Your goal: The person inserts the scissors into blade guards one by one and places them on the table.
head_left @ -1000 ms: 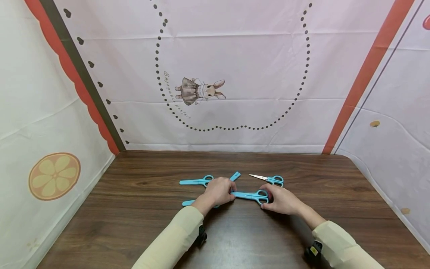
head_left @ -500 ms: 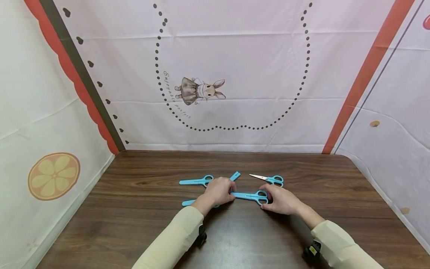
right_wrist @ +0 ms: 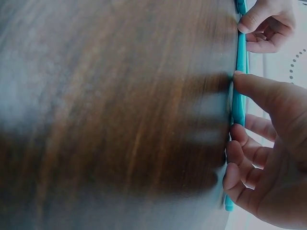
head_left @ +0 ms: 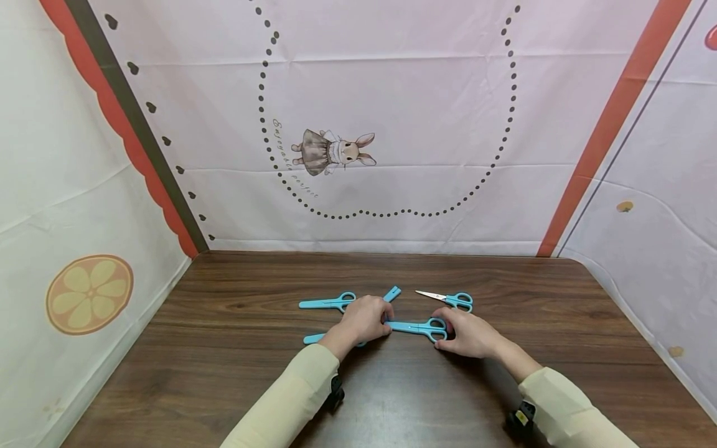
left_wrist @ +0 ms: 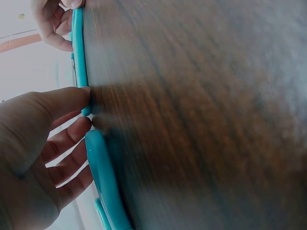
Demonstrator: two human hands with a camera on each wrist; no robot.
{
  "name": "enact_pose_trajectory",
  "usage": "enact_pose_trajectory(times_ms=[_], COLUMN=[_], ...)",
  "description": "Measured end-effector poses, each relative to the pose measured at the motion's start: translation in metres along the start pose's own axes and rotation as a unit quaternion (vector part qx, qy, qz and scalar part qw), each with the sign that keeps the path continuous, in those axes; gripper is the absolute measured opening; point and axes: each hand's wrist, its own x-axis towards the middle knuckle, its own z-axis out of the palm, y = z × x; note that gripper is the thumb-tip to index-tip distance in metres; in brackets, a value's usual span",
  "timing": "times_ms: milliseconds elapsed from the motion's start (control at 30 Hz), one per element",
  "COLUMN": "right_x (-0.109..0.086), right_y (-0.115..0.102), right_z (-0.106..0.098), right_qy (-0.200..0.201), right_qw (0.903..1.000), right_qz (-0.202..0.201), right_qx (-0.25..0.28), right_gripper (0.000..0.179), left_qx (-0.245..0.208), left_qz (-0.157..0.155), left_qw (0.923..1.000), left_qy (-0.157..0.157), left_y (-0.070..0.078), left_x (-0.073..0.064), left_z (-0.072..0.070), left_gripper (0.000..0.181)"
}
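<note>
A pair of blue scissors (head_left: 413, 326) with its blades inside a blue sheath lies flat on the table between the hands. The left hand (head_left: 365, 318) pinches the sheath's tip between thumb and finger. At the other end, the right hand (head_left: 472, 332) holds the handle loops with thumb and fingers. In the left wrist view, the left thumb sits against the end of the blue sheath (left_wrist: 79, 52). The right wrist view has the right thumb on the handle (right_wrist: 238, 105). Just behind the left hand, a loose blue sheath (head_left: 393, 293) lies slanted, its lower end hidden.
Scissors with bare metal blades (head_left: 458, 300) lie behind the right hand. Two sheathed scissors lie to the left: one farther back (head_left: 320, 303), another nearer (head_left: 313, 338) and partly covered by the left wrist. The brown wooden table (head_left: 224, 348) meets printed cloth walls (head_left: 426, 137).
</note>
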Motion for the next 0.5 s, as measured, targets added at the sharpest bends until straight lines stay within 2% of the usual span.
enact_pose_trajectory(times_ms=[500], right_x=[-0.0013], right_y=[-0.0002], right_z=[0.0004], right_qy=[0.003], right_qw=[1.0000], right_qz=[-0.005], right_qx=[0.003], right_gripper=[0.048], left_qx=[0.000], left_qz=[-0.002], left_qw=[1.0000], left_qy=[-0.001], left_y=[-0.0005], left_x=[0.0007], left_z=[0.0007], left_gripper=[0.010])
